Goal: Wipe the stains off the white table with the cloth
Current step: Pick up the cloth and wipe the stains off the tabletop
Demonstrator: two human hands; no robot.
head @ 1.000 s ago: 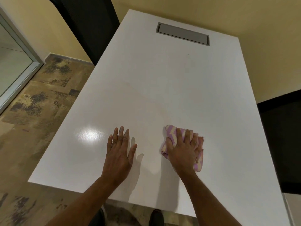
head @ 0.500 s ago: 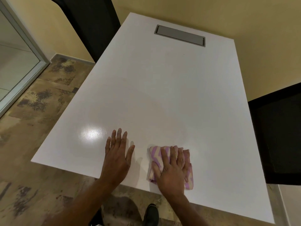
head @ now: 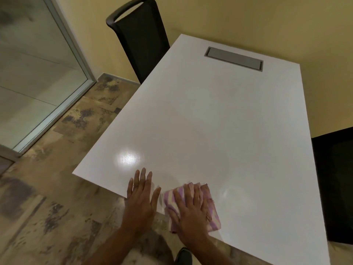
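The white table [head: 219, 121] fills the middle of the head view, with a bright light glare near its front left. A folded pink, purple and cream striped cloth [head: 213, 219] lies at the table's near edge. My right hand [head: 189, 209] presses flat on top of the cloth, fingers spread. My left hand [head: 142, 196] rests flat and open on the table edge just left of the cloth, holding nothing. No distinct stain shows on the surface.
A grey cable hatch [head: 234, 58] is set into the table's far end. One black chair [head: 141, 37] stands at the far left side, another [head: 336, 186] at the right. A glass partition [head: 38, 73] and mottled floor [head: 47, 197] lie to the left.
My right hand has dragged the cloth toward me, from mid-table down to the near edge. My left hand has slid back to the edge too. The view has tilted up.
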